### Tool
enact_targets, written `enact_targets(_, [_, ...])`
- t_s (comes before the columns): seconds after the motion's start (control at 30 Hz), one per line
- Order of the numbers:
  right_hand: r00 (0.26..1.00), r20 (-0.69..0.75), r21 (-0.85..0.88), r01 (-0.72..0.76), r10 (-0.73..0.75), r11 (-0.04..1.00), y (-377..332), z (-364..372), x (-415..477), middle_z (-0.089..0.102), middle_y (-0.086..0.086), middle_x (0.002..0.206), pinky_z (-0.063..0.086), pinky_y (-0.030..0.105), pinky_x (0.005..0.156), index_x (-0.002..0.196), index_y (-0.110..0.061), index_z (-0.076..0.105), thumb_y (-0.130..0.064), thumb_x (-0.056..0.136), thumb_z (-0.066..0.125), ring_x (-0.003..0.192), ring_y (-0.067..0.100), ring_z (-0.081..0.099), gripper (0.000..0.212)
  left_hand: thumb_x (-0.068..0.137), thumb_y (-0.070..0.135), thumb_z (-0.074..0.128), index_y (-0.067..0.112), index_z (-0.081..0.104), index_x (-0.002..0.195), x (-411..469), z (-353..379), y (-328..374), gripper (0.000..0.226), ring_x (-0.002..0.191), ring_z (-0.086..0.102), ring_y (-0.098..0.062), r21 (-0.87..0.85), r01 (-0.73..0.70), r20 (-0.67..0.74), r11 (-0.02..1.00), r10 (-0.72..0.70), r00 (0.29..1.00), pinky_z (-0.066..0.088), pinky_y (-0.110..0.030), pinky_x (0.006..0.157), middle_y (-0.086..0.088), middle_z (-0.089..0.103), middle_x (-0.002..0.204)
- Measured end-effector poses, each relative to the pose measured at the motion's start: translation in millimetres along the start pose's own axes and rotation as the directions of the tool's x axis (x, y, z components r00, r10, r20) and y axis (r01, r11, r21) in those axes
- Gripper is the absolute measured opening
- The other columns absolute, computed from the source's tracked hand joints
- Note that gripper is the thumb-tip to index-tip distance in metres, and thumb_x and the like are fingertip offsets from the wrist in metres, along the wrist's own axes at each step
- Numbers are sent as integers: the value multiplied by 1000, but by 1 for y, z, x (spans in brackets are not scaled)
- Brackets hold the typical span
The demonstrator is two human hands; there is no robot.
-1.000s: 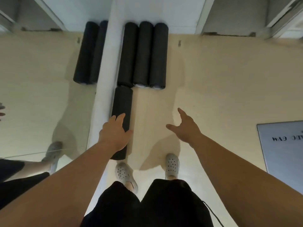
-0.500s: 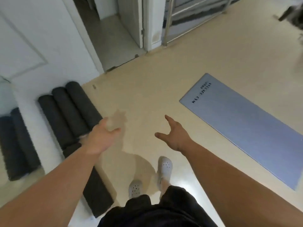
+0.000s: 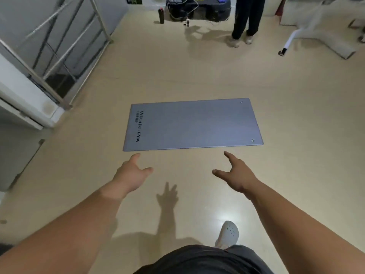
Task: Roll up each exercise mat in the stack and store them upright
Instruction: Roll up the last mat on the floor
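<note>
Both bare arms are held out forward, the left hand (image 3: 132, 176) and the right hand (image 3: 236, 175) kept apart, fingers loosely spread, thumbs turned inward, nothing gripped.

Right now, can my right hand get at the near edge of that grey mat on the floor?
Probably yes, once you stoop. The right hand is open and holds nothing, and only bare floor shows between it and the grey mat, which lies flat just ahead.

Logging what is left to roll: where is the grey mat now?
Head view: the grey exercise mat lies unrolled on the floor, centre frame, just beyond the left hand and right hand, right of the metal railing.
</note>
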State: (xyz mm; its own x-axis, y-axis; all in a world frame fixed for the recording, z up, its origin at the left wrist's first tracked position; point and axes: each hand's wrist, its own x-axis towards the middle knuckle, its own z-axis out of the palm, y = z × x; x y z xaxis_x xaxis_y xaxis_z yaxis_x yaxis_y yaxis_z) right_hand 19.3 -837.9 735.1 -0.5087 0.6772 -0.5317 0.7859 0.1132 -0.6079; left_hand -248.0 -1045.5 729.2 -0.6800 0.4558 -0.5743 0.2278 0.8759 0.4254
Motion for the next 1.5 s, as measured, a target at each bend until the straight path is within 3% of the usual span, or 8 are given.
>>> enact_targets(0.1, [997, -1, -9, -77, 77, 997, 53, -80, 21, 33, 8, 165, 42, 40, 109, 164, -31, 24, -48, 91, 74, 142, 30, 46, 90, 85, 55, 68, 30, 25, 158, 19, 40, 92, 89, 120, 59, -35, 8, -25, 23, 1000, 25, 999, 50, -44, 101, -12, 57, 140])
enact_targets(0.27, [988, -19, -16, -154, 154, 988, 103, -190, 76, 35, 9, 163, 42, 38, 106, 163, -31, 24, -48, 92, 73, 140, 30, 47, 88, 89, 52, 68, 30, 23, 160, 55, 94, 217, 86, 140, 44, -33, -74, -36, 68, 997, 41, 997, 41, -42, 111, -9, 37, 160])
enact_targets(0.37, [986, -26, 0, -164, 164, 986, 112, -237, 128, 35, 7, 164, 42, 37, 105, 163, -32, 25, -48, 92, 73, 142, 29, 45, 88, 90, 50, 68, 30, 23, 160, 90, 112, 273, 85, 139, 45, -30, -126, -43, 105, 991, 57, 993, 39, -42, 113, -5, 33, 162])
enact_targets(0.77, [996, 38, -254, -67, 79, 965, 45, -431, 404, 36, 7, 163, 36, 32, 109, 164, -31, 23, -49, 93, 71, 142, 26, 45, 87, 90, 53, 67, 31, 20, 160, 352, 126, 523, 87, 136, 47, -32, -188, -31, 201, 982, 69, 977, 42, -43, 109, -6, 40, 158])
enact_targets(0.97, [992, 121, -334, 25, 16, 942, 15, -512, 539, 35, 7, 163, 36, 33, 109, 164, -31, 23, -51, 93, 71, 143, 26, 44, 88, 77, 64, 67, 33, 27, 157, 423, 114, 618, 94, 127, 53, -36, -210, 0, 139, 978, 30, 990, 47, -47, 104, -13, 48, 149])
enact_targets(1.2, [922, 380, -356, 219, -73, 909, 15, -571, 747, 39, 6, 163, 39, 34, 104, 163, -29, 27, -49, 93, 72, 142, 29, 47, 86, 86, 55, 69, 28, 26, 158, 477, 172, 681, 88, 131, 50, -32, -429, 280, 21, 859, -300, 954, 46, -44, 106, -10, 45, 152])
enact_targets(1.37, [780, 620, -426, 423, -83, 800, 4, -605, 846, 35, 6, 165, 36, 29, 93, 165, -26, 25, -44, 95, 72, 144, 29, 44, 86, 93, 51, 65, 28, 26, 158, 448, 235, 756, 80, 134, 48, -34, -587, 485, -15, 648, -607, 794, 41, -40, 108, -10, 40, 156])
enact_targets(1.5, [650, 757, -467, 610, -67, 640, -11, -623, 872, 37, 9, 163, 41, 32, 97, 165, -25, 23, -46, 95, 72, 140, 30, 47, 87, 92, 51, 65, 31, 25, 158, 416, 274, 806, 80, 123, 55, -33, -703, 504, -3, 502, -710, 704, 47, -39, 98, -12, 50, 146])
